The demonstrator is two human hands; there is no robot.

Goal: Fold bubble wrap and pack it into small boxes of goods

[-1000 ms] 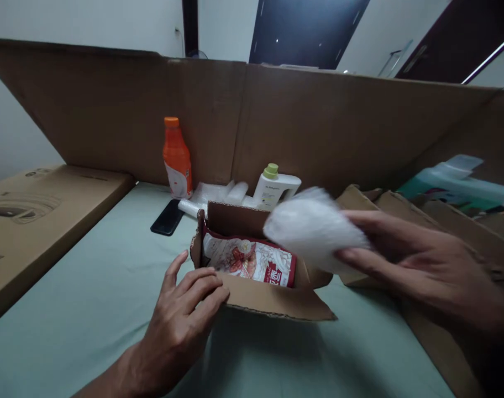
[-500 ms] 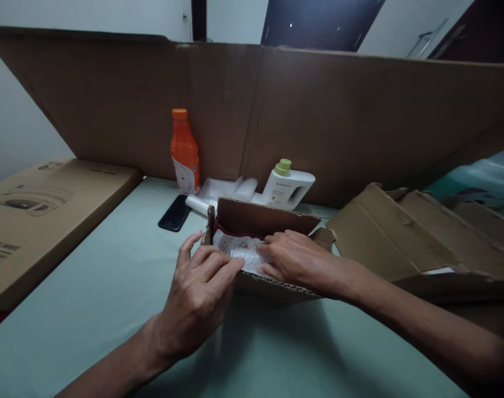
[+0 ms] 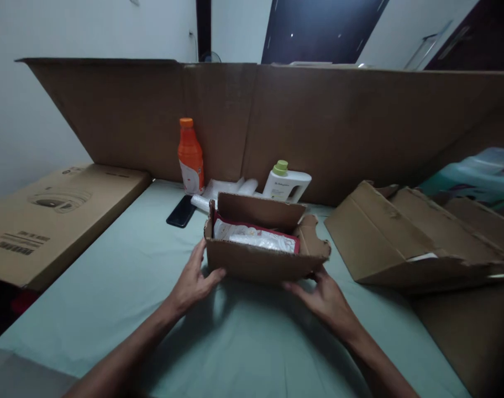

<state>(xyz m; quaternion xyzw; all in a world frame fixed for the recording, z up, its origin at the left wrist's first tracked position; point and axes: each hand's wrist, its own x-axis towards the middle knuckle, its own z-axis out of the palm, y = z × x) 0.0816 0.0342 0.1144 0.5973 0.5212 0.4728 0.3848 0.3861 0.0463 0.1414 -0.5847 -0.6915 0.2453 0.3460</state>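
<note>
In the middle of the table sits a small cardboard box (image 3: 264, 262) with its top flaps up. Inside lies a red-edged pack with a white printed face (image 3: 235, 228), and clear bubble wrap (image 3: 264, 240) rests against it. My left hand (image 3: 196, 282) grips the box's left end, thumb on the front wall and the other fingers partly hidden along the side. At the lower right corner, my right hand (image 3: 324, 298) holds the box with its thumb in front; its fingertips are hidden behind or under the box.
Behind the box stand an orange bottle (image 3: 190, 157) and a white jug with a green cap (image 3: 287, 182), near rolled bubble wrap (image 3: 247, 187). A black phone (image 3: 180, 211) lies left. Large cartons flank the table: a flat one (image 3: 69, 215) and an opened one (image 3: 376, 232). A tall cardboard panel (image 3: 339, 121) rises behind.
My right hand has come out of the box and moved to its lower right corner. My left hand has shifted from the front rim to the left end. The view has tilted up slightly.
</note>
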